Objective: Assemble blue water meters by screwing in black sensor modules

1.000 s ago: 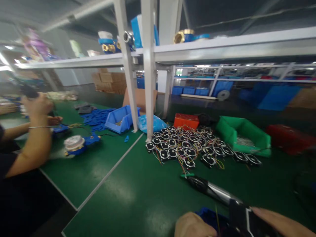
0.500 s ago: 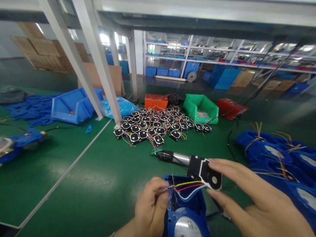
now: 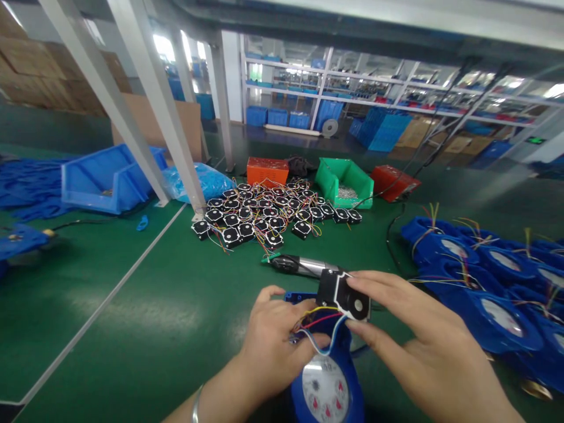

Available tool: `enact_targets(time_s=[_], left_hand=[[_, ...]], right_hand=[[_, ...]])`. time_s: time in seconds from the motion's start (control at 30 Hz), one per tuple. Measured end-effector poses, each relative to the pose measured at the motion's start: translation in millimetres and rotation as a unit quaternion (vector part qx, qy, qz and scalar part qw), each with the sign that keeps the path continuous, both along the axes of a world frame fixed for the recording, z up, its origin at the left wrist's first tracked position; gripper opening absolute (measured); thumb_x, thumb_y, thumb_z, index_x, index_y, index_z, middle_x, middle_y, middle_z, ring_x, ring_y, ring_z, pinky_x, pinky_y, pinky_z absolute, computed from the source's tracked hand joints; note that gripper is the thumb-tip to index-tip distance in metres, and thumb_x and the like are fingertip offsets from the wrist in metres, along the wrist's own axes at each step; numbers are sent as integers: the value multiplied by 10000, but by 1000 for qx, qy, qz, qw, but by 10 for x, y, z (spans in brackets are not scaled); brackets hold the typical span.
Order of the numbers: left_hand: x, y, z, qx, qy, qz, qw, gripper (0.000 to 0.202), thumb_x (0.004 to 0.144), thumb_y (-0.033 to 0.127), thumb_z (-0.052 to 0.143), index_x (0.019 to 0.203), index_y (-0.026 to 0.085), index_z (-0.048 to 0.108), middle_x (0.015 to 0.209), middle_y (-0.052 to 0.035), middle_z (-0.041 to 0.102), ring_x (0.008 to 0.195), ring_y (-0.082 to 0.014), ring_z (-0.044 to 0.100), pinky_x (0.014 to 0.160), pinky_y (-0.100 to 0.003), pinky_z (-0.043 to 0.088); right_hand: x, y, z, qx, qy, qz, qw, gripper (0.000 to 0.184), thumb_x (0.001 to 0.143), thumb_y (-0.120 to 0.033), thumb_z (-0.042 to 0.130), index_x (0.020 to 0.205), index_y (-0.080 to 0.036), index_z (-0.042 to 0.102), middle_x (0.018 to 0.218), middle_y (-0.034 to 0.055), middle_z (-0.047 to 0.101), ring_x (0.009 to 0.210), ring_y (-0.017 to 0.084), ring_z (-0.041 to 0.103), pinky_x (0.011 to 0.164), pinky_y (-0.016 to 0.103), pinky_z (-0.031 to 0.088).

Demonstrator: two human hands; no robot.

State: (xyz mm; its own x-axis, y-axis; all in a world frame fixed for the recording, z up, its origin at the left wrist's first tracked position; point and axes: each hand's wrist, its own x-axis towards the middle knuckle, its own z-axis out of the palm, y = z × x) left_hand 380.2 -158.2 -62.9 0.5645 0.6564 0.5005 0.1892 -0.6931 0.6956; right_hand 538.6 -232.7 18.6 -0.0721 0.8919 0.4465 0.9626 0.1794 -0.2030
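My right hand (image 3: pixel 414 341) pinches a small black square module (image 3: pixel 343 295) with a white round face, held just above a blue water meter (image 3: pixel 326 376) at the bottom centre. Coloured wires (image 3: pixel 319 320) run from the module down to my left hand (image 3: pixel 275 346), whose fingers are closed on them over the meter's top. The meter's white dial with red pointers faces up. A metal electric screwdriver (image 3: pixel 304 266) lies on the green mat just beyond my hands.
A pile of several black wired modules (image 3: pixel 264 214) lies mid-table. Behind it stand an orange bin (image 3: pixel 267 171), a green bin (image 3: pixel 346 182) and a red bin (image 3: pixel 392 182). Several blue meters (image 3: pixel 484 282) crowd the right. A blue bin (image 3: pixel 106 179) and white frame posts (image 3: pixel 167 117) stand left.
The view has swung right and down from a neighbouring person's arm to my own hands. My hands have come up into view with the module and its wires, closer over the meter.
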Motion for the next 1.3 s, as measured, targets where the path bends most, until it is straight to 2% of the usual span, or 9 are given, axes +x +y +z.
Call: enact_targets(time_s=[0.1, 0.17, 0.3, 0.37, 0.43, 0.57, 0.7, 1.1, 1.3], left_hand=[[27, -10, -23, -4, 10, 9, 1000, 89, 735, 236, 591, 795, 210, 651, 583, 15, 639, 568, -142, 571, 803, -393, 349], [21, -19, -59, -37, -40, 18, 998, 134, 776, 209, 525, 694, 180, 627, 547, 15, 594, 567, -131, 540, 752, -346, 373], [-27, -47, -143, -235, -160, 65, 957, 299, 829, 289, 425, 561, 165, 476, 546, 13, 473, 524, -108, 433, 509, -228, 351], [-45, -68, -170, -290, -193, 76, 934, 325, 840, 307, 406, 546, 170, 429, 559, 18, 439, 502, -96, 395, 474, -217, 329], [-52, -90, -184, -272, -217, 72, 935, 340, 847, 298, 395, 531, 172, 403, 554, 19, 409, 537, -104, 406, 530, -226, 359], [-57, -116, -193, -154, -245, 45, 956, 322, 841, 221, 393, 523, 175, 370, 503, 53, 320, 506, -90, 361, 740, -296, 396], [-66, -97, -215, -89, -234, 58, 966, 275, 815, 139, 426, 547, 173, 375, 507, 74, 317, 470, -66, 325, 776, -315, 404], [-67, -28, -261, -73, -224, 88, 968, 296, 783, 88, 473, 533, 170, 338, 505, 85, 278, 457, -55, 296, 769, -313, 430], [-48, -4, -244, -68, -200, 105, 972, 277, 757, 106, 506, 540, 179, 351, 491, 87, 308, 473, -66, 349, 778, -314, 420]], right_hand=[[0, -29, 45, 19, 28, -8, 999, 303, 799, -260, 544, 1097, -229, 498, 1113, -13, 500, 1017, 77, 499, 892, 180, 435], [-7, -50, 65, 31, 41, -8, 999, 298, 805, -261, 541, 1099, -235, 497, 1124, -17, 490, 1026, 68, 489, 902, 167, 422], [-2, -52, -11, 0, 29, 4, 1000, 315, 815, -249, 522, 1126, -231, 483, 1159, -3, 463, 1059, 89, 466, 907, 213, 428], [6, -29, -94, -38, 23, 18, 999, 331, 799, -220, 536, 1124, -242, 482, 1157, -6, 463, 1061, 103, 464, 896, 245, 443], [11, -1, -172, -77, 27, 29, 996, 345, 770, -179, 563, 1099, -253, 495, 1129, -16, 481, 1037, 107, 477, 878, 258, 459], [26, 30, -252, -133, 32, 34, 990, 371, 714, -121, 610, 1053, -250, 534, 1073, -16, 515, 974, 108, 509, 846, 254, 474], [54, 38, -278, -178, 18, 40, 983, 390, 701, -102, 617, 1050, -264, 550, 1086, -16, 507, 972, 120, 508, 845, 278, 472], [37, 103, -304, -240, -42, 48, 969, 332, 739, -163, 604, 1041, -294, 560, 1054, -23, 524, 932, 143, 495, 828, 327, 438], [-30, 143, -307, -294, -74, 48, 952, 241, 821, -194, 495, 1006, -310, 596, 1018, 8, 525, 947, 159, 478, 835, 341, 411]])
